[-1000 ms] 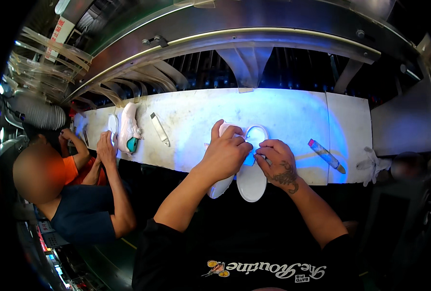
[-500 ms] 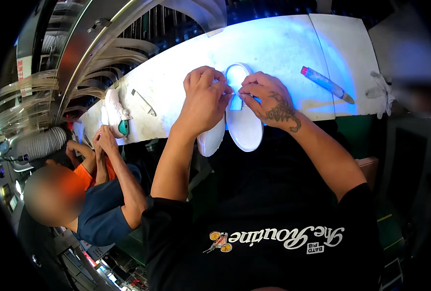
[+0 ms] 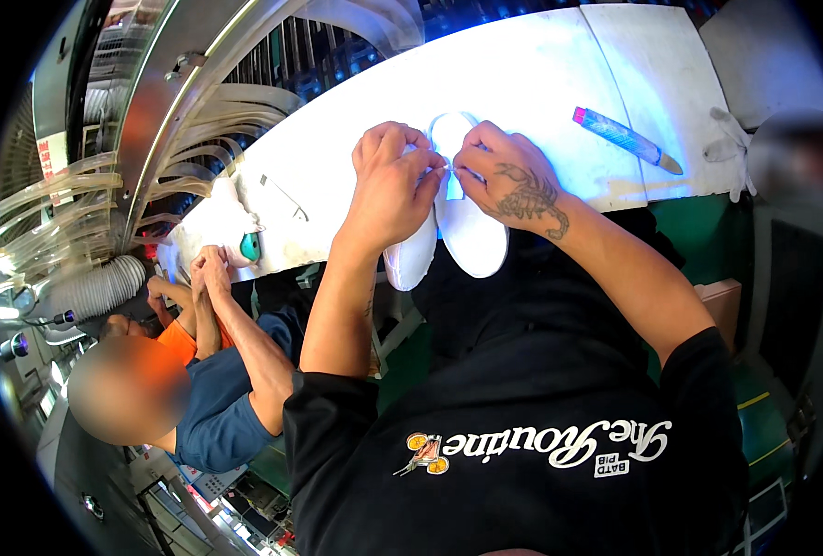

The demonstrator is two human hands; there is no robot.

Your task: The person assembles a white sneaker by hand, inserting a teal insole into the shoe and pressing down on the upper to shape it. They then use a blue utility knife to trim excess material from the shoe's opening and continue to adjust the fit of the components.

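Note:
Two white shoes lie side by side at the near table edge, toes toward me: the right-hand shoe (image 3: 474, 243) and the left-hand shoe (image 3: 411, 258), partly covered by my wrist. Over the opening of the right-hand shoe, my left hand (image 3: 391, 181) and my right hand (image 3: 513, 176) meet with fingertips pinched together. Both hands are closed. Whatever small pale bit they pinch at the shoe's tongue is too small and glaring to name. The fingers of my right hand are curled, its back turned up.
On the white table (image 3: 513, 56) a blue tube with a pink end (image 3: 620, 137) lies to the right, beyond it a white glove (image 3: 726, 153). Leftward are a thin metal tool (image 3: 283, 196), a white shoe with a green patch (image 3: 229, 218) and a co-worker's hands (image 3: 209, 269).
My view has shifted slightly. My fingertips have come closer together over the shoe, the right hand turning a little. The co-worker's hands stay close together beside their shoe.

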